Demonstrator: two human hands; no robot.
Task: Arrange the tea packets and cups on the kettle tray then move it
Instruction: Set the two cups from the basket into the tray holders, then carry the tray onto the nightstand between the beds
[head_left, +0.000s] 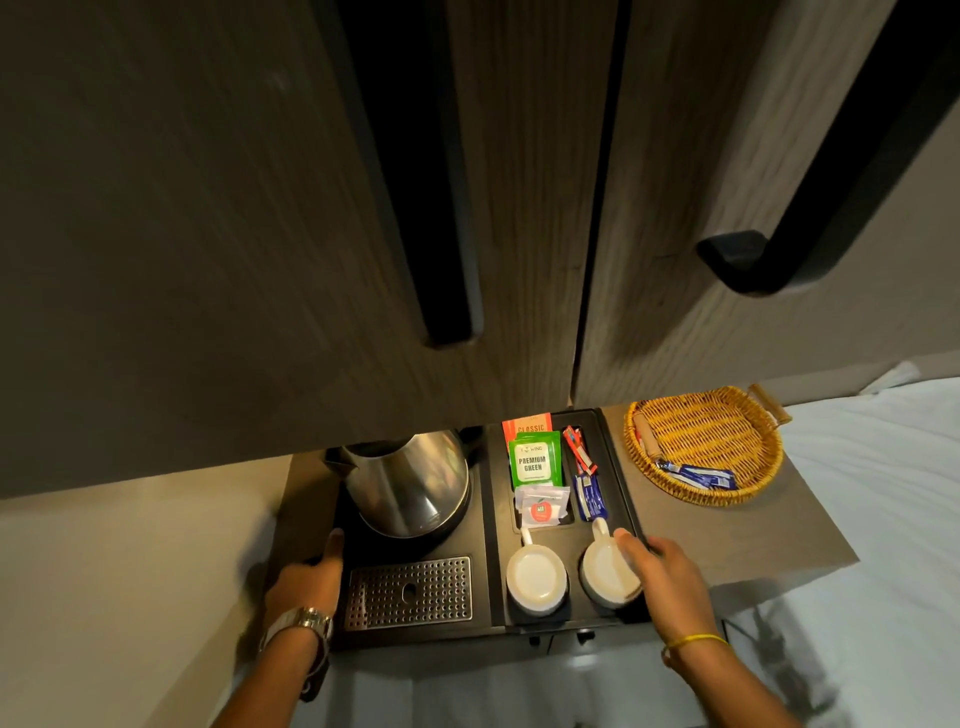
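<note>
A black kettle tray sits on a grey shelf. A steel kettle stands on its left half above a perforated drip grate. Tea packets, a green one on top, fill a slot at the right, with sachet sticks beside them. Two white cups lie upside down in the tray's front right. My left hand grips the tray's left edge, thumb on top. My right hand grips the right edge beside the right cup.
A wicker basket with a blue sachet rests on the shelf to the right of the tray. Wooden cabinet doors with black handles hang above. White bedding lies at the right.
</note>
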